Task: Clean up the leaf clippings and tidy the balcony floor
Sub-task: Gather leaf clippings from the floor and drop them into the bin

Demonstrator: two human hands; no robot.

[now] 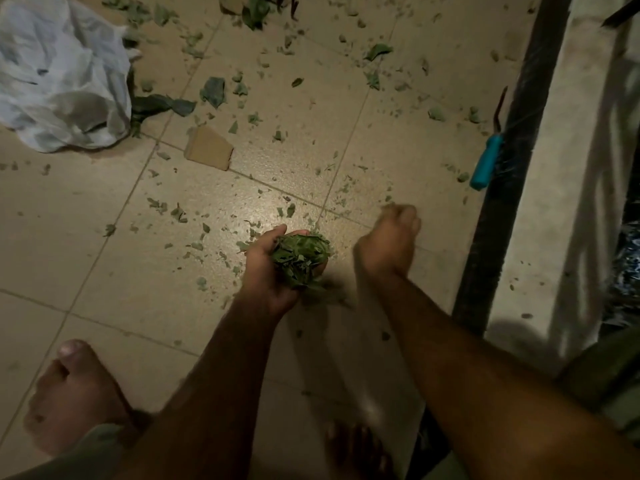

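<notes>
The left hand (266, 271) is in the near middle of the scene, palm turned up, and its fingers and thumb are curled around a bunch of leaf clippings (300, 258) that fills the palm. Just to the right of it, the right hand (391, 244) hangs low over the tiled floor (104, 271) with the fingers bent downward. It is blurred, so I cannot tell if it pinches something or is only curled.

Many loose clippings (213, 92) lie over the tiles, more of them on the far side and fewer near the hands. A crumpled white plastic bag (59, 74) lies at the far left, with some larger leaves touching its right edge. A small piece of cardboard (207, 149) lies flat between the bag and the hands. At the right, a tool with a teal handle (486, 162) lies beside a dark rail (516, 140). A bare foot (69, 393) stands at the near left.
</notes>
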